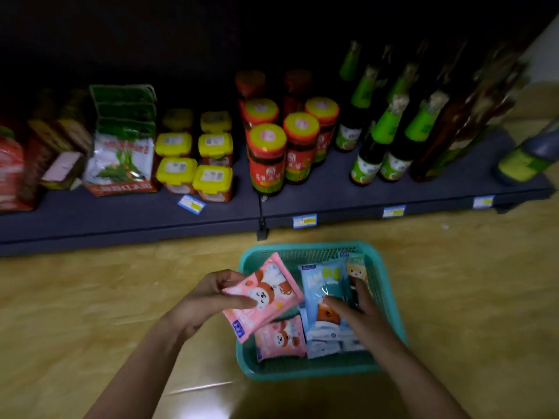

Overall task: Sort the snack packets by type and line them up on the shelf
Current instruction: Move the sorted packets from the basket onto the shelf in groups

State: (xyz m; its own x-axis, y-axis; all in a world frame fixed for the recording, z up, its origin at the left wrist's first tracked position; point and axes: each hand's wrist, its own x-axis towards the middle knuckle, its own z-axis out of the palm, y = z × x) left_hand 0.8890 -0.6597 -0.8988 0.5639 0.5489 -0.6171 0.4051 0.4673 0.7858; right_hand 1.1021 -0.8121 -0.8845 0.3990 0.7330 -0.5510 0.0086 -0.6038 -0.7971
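Note:
A teal plastic basket point(308, 371) sits on the wooden floor in front of the low dark shelf point(332, 189). My left hand point(208, 297) grips a pink snack packet point(266, 293) with a cartoon bear, lifted over the basket's left rim. A second pink packet point(279, 338) lies in the basket below it. My right hand point(360, 316) reaches into the basket, fingers spread on a light blue packet point(325, 285). More blue packets point(329, 340) lie under it. A small yellow-green packet point(357, 267) stands behind at the basket's far right.
The shelf holds red-and-white bags point(121, 155), yellow-lidded tubs point(195, 164), red sauce jars point(272, 152) and green-necked bottles point(384, 140). A loose price tag point(191, 204) lies on the shelf front. Bare shelf board shows in front of the goods.

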